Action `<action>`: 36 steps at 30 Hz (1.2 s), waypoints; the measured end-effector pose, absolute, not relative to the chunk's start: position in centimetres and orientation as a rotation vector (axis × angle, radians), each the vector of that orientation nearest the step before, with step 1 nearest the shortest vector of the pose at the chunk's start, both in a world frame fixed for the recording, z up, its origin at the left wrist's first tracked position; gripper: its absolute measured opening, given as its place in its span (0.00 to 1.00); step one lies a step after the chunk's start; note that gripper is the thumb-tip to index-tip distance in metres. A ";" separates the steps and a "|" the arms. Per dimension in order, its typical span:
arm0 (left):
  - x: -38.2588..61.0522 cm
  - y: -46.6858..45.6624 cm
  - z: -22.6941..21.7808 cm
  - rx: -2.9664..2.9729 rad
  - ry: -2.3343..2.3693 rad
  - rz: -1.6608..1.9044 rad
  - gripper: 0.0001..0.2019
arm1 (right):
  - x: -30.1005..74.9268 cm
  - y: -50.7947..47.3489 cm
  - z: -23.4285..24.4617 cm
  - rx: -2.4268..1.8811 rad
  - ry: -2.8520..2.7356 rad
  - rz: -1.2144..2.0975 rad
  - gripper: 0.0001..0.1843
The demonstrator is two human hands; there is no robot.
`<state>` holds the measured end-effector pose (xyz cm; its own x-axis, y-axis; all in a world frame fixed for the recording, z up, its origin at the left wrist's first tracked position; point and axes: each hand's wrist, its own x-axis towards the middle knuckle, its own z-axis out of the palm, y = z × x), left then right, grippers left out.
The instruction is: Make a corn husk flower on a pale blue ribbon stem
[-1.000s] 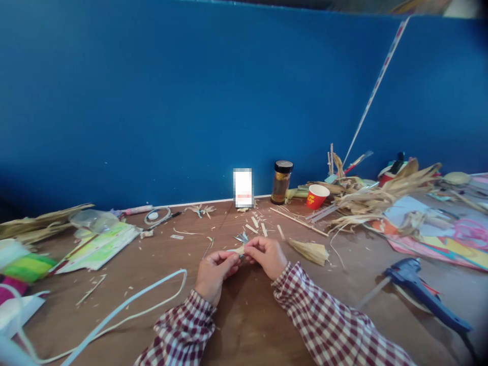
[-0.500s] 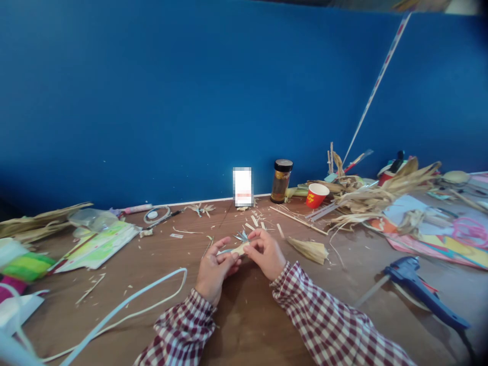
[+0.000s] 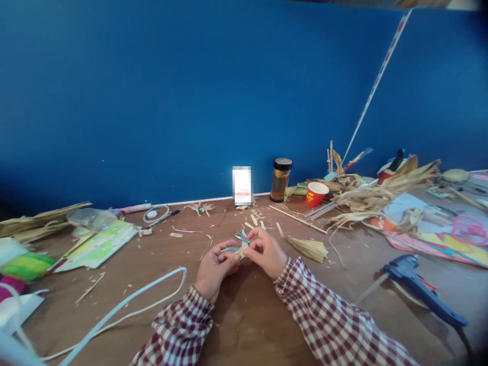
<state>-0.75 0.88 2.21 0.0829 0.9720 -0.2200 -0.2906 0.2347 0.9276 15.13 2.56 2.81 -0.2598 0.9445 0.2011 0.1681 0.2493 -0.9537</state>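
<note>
My left hand (image 3: 214, 268) pinches one end of a small pale strip, which looks like corn husk (image 3: 240, 253), between thumb and fingers. On the other end, the thumb and fingertips of my right hand (image 3: 268, 255) are closed. Shiny pointed metal blades, like those of scissors (image 3: 241, 236), stick out to the upper left beside my right fingers; their handles are hidden, and I cannot tell which fingers support them. Something light blue shows behind the left fingers. Pale cut slips (image 3: 254, 220) lie just beyond the hands, and a loose dry husk (image 3: 308, 249) lies to the right.
A blue glue gun (image 3: 423, 287) lies at right. Farther back stand a red paper cup (image 3: 316, 194) and a dark-lidded jar (image 3: 281, 180), beside heaped corn husks (image 3: 381, 195). A white cable (image 3: 133, 300) loops across the left, near a green-painted sheet (image 3: 99, 247).
The metal blades now show more clearly and look more spread beside my right fingers. Both hands have shifted only slightly, with the pale strip still between them.
</note>
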 end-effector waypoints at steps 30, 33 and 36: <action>-0.9 1.1 1.8 0.929 1.117 1.105 0.25 | 15.0 3.1 2.1 -1.024 -1.475 1.336 0.15; -1.2 1.2 1.8 1.012 1.093 1.077 0.24 | 14.9 2.8 2.1 -1.012 -1.569 1.210 0.16; -1.5 1.4 1.8 1.090 1.082 1.036 0.22 | 14.7 2.5 2.3 -1.019 -1.632 1.100 0.17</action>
